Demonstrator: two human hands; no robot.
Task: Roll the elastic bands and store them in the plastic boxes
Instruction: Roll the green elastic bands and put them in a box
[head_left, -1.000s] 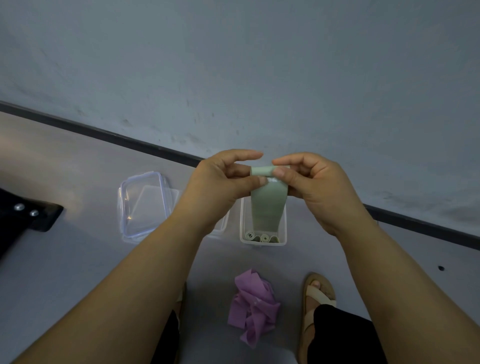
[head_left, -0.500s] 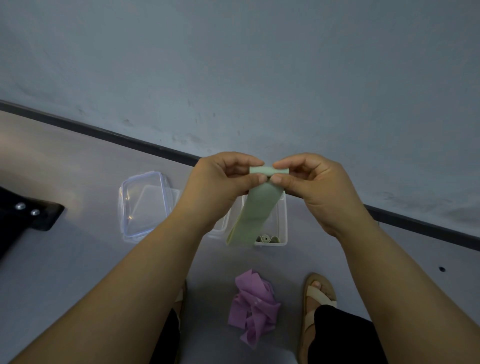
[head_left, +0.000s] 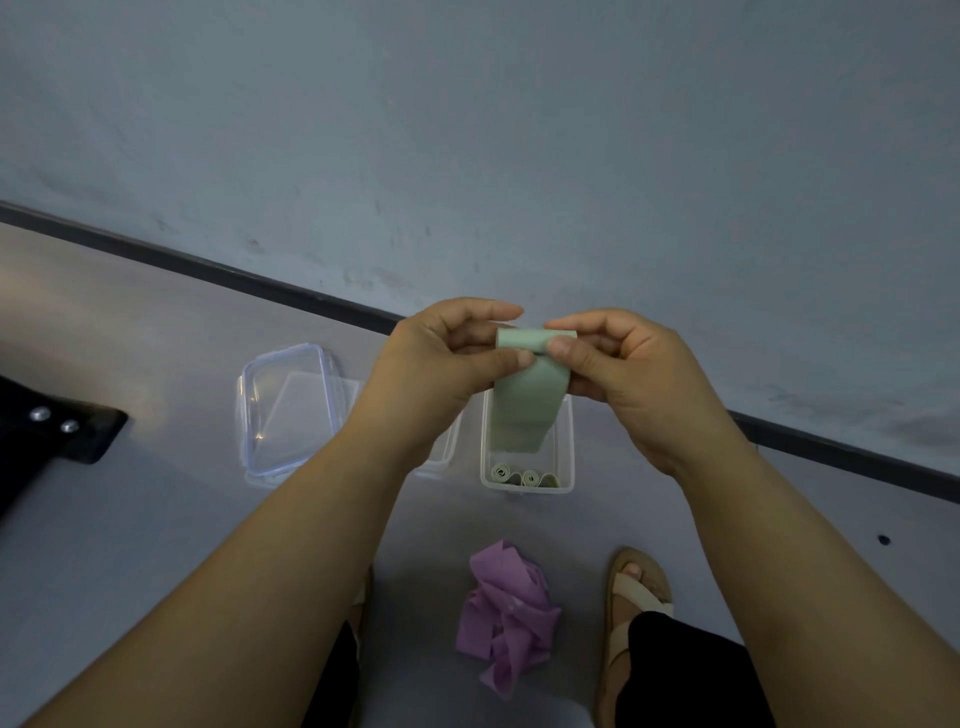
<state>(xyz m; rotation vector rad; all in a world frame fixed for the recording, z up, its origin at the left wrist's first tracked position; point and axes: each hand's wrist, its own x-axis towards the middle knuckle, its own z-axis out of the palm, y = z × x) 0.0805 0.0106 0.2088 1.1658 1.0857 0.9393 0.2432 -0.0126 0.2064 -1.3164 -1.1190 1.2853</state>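
L hand (head_left: 436, 374), R hand (head_left: 634, 374): 1 green band (head_left: 524, 410); box (head_left: 569, 462): 2 rolls (head_left: 519, 477) (1 lid (head_left: 285, 410)).

green band (head_left: 524, 410) is pinched at its rolled top end by left hand (head_left: 431, 374) and right hand (head_left: 634, 374), above open box (head_left: 567, 475) | loose tail is hung over the box | green rolls (head_left: 523, 477) are seen inside it | clear lid (head_left: 285, 410) is laid left of the box, possibly a second box between, mostly hidden | purple bands (head_left: 506, 618) are heaped nearer than the box
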